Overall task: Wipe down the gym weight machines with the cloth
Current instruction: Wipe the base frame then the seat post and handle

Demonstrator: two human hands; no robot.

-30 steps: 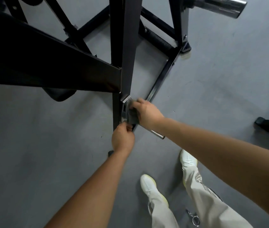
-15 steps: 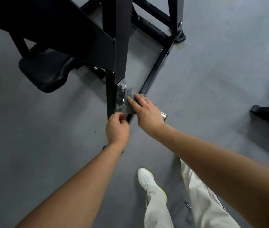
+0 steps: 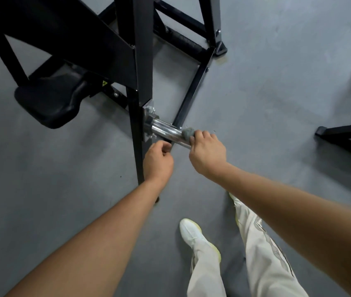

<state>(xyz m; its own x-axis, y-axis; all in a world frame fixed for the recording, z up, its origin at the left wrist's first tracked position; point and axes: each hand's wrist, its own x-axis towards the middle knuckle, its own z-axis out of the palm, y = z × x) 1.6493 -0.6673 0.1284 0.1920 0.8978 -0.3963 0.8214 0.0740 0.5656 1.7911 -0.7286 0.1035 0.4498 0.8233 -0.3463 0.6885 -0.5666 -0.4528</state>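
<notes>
A black steel weight machine (image 3: 142, 61) stands in front of me, with a chrome peg (image 3: 166, 130) sticking out of its upright toward me. My right hand (image 3: 207, 152) grips a grey cloth (image 3: 188, 133) wrapped round the outer end of that peg. My left hand (image 3: 158, 161) hovers just below the peg, beside the upright, its fingers curled and holding nothing that I can see. Most of the cloth is hidden under my right fingers.
A black padded seat (image 3: 50, 101) hangs at the left of the frame. Black base rails (image 3: 194, 86) run across the grey floor behind the peg. Another machine's foot (image 3: 346, 136) lies at the right. My white shoe (image 3: 198, 236) and pale trousers are below.
My right hand has slid the cloth outward from the peg's base plate to its outer end, baring the chrome. My left hand has let go of the bracket and drawn back slightly.
</notes>
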